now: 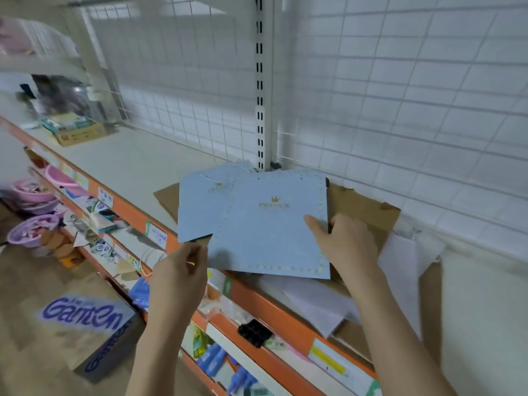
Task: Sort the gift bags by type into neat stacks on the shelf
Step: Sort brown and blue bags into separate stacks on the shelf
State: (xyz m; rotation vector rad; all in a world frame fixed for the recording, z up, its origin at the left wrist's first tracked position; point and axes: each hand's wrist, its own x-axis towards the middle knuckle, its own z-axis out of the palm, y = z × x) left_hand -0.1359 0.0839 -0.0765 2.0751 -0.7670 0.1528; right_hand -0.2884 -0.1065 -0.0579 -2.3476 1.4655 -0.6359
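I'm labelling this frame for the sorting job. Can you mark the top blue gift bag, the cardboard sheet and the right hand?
top blue gift bag (271, 238): head view, middle of its front face.
cardboard sheet (363, 210): head view, bare brown part right of the bags.
right hand (343, 238): head view, back of the hand.

Two flat light-blue gift bags (268, 227) with a gold crown and "PRINCE" print lie overlapped on brown cardboard (363, 207) on the shelf (128, 158), the upper bag skewed, overhanging the shelf's front edge.

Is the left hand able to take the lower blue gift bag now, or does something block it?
Probably yes. The left hand already pinches the near corner of the lower blue gift bag. The upper blue gift bag covers only its right part.
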